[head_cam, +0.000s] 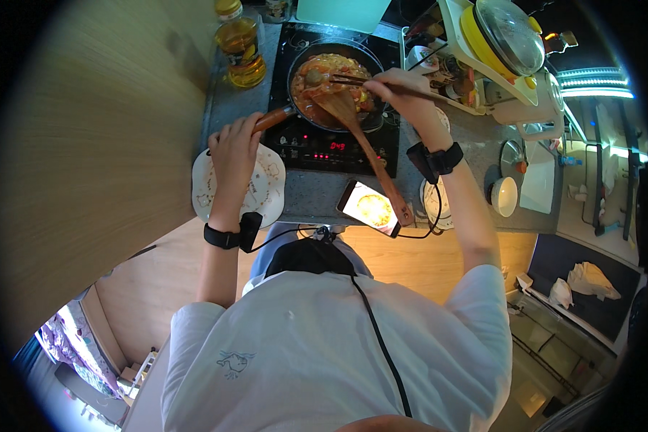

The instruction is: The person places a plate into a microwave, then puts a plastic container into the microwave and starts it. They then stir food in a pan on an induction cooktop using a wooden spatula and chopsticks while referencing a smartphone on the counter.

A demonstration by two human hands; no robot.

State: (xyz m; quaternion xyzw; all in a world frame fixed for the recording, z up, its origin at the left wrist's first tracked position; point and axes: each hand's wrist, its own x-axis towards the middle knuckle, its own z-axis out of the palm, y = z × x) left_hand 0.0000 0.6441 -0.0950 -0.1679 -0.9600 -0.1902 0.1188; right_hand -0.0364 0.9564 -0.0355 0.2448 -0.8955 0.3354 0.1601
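Observation:
My left hand [236, 143] grips the brown handle [273, 118] of a dark frying pan [290, 85] on a black induction cooktop [297, 160]. Saucy orange-red food with yellowish pieces [332, 63] covers the pan's bottom. Between the fingers of my right hand [405, 89] is a pair of brown chopsticks [351, 80], their tips over the food. A wooden spatula [364, 141] leans with its blade in the pan; its handle reaches across the cooktop to the counter's front edge. Below my left hand and forearm lies a white patterned plate [270, 186].
A lit phone [370, 208] lies at the counter edge near the spatula handle. An oil bottle [241, 51] stands left of the pan. To the right are a rack [497, 70] with a lidded yellow pot [478, 40], a bowl [503, 196] and a patterned dish [431, 200]. Cables hang from both wristbands.

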